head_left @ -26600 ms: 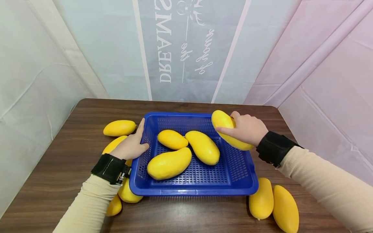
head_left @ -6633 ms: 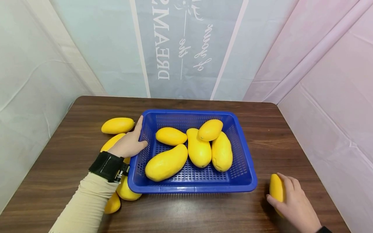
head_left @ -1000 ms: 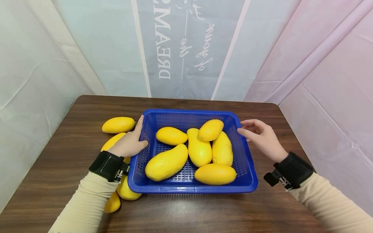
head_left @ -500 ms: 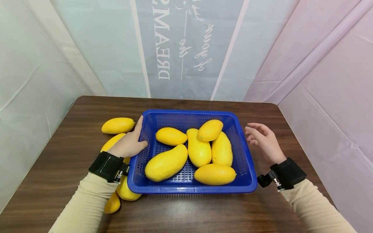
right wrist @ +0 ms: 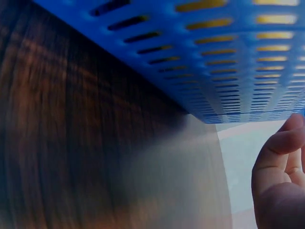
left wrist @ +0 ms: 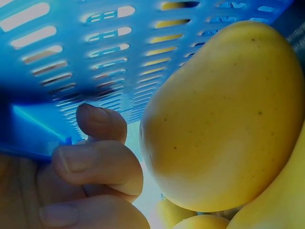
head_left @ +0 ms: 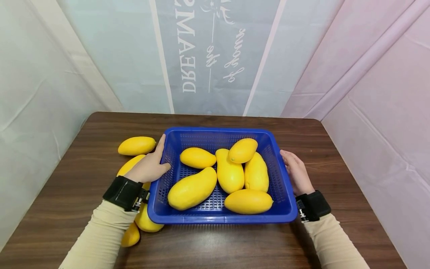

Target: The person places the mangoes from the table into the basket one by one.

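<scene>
A blue perforated plastic basket (head_left: 221, 219) stands mid-table with several yellow mangoes inside, among them a long mango (head_left: 192, 188) at front left and a small mango (head_left: 243, 150) lying atop two others. My left hand (head_left: 149, 167) holds the basket's left side, its thumb over the rim; in the left wrist view its curled fingers (left wrist: 102, 162) are under the rim, beside a large mango (left wrist: 224, 119). My right hand (head_left: 297, 172) lies along the outside of the right wall, fingers loosely bent, fingertips at the rim. In the right wrist view, that hand (right wrist: 281, 176) shows only partly.
Left of the basket, several mangoes lie on the brown wooden table (head_left: 67, 194): a mango (head_left: 137, 145) at the back, others partly under my left arm, such as a mango (head_left: 147, 219). A printed cloth (head_left: 218, 74) hangs behind the table, with pale cloth at both sides.
Over the longer span, several mangoes came into the basket, the latest at front right. In the last second my right hand left the right rim, then came back lower against it. The left hand stayed.
</scene>
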The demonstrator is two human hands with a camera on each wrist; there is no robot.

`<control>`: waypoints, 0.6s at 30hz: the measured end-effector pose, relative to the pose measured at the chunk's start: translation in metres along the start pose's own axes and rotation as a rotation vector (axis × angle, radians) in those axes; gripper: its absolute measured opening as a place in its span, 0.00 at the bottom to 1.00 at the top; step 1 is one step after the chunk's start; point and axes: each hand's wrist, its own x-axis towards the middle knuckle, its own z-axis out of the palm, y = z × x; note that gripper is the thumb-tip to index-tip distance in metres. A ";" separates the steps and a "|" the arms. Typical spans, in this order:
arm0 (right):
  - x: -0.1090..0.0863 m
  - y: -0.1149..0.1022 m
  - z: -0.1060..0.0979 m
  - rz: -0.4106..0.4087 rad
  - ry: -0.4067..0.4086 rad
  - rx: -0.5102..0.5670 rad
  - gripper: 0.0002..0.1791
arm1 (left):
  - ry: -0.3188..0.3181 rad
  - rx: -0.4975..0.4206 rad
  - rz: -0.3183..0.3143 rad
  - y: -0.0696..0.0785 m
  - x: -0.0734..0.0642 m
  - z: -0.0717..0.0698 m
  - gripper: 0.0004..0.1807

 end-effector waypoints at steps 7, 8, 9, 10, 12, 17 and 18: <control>0.001 0.007 -0.001 -0.012 -0.002 0.005 0.15 | 0.007 0.000 0.007 -0.001 0.002 0.003 0.54; 0.000 0.007 -0.001 -0.012 0.000 -0.001 0.16 | 0.007 0.000 0.007 -0.001 0.002 0.003 0.54; 0.000 0.007 -0.001 -0.012 0.005 -0.012 0.17 | 0.008 0.000 0.007 -0.001 0.002 0.003 0.54; 0.000 0.008 -0.001 -0.012 0.011 -0.028 0.17 | 0.009 -0.002 0.007 -0.002 0.002 0.003 0.54; -0.001 0.008 -0.001 -0.010 0.014 -0.059 0.19 | 0.009 -0.002 0.004 -0.002 0.002 0.003 0.54; -0.005 0.010 0.002 -0.018 0.000 -0.117 0.21 | 0.008 0.000 0.002 -0.002 0.002 0.002 0.54; -0.005 0.011 0.002 -0.022 -0.003 -0.120 0.21 | 0.008 0.001 0.001 -0.001 0.002 0.002 0.54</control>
